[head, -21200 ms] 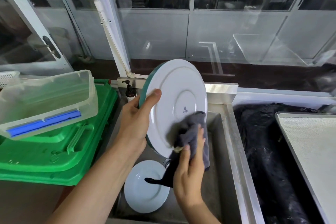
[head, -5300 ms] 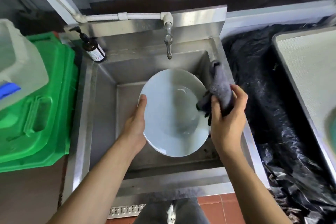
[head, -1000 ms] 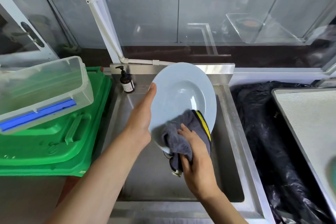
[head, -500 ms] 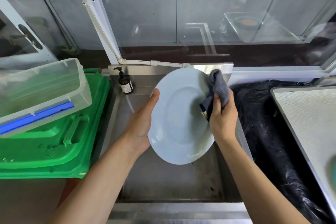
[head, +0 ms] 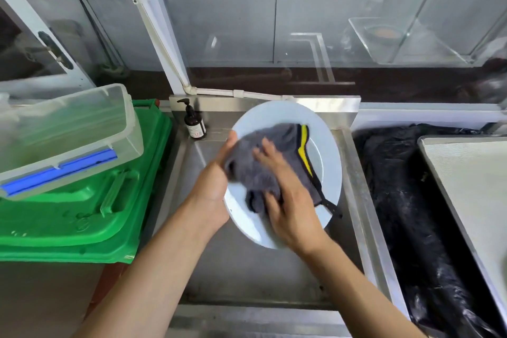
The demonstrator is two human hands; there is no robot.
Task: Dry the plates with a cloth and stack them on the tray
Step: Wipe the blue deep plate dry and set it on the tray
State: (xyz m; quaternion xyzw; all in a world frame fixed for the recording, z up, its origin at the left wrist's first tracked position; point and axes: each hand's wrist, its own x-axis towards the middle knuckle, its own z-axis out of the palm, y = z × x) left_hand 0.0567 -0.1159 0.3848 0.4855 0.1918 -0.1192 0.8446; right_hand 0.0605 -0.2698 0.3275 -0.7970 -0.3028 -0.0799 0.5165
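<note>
I hold a pale blue plate [head: 326,151] tilted upright over the steel sink [head: 247,269]. My left hand [head: 211,189] grips its left edge, thumb on the front. A grey cloth [head: 247,170] with a yellow and black stripe lies spread over the plate's face. My right hand [head: 293,208] presses the cloth flat against the plate with its fingers spread. The metal tray [head: 472,186] with its pale surface lies at the far right, partly cut off by the frame edge.
A brown soap pump bottle [head: 194,126] stands at the sink's back left corner. Left of the sink, a clear lidded box [head: 68,129] sits on green plastic crates [head: 82,214]. Black plastic sheeting [head: 397,200] fills the gap between sink and tray. Glass panels stand behind.
My right hand has come from the plate's upper right edge to its middle, and the bunched cloth is now spread over the face. The left hand keeps its hold.
</note>
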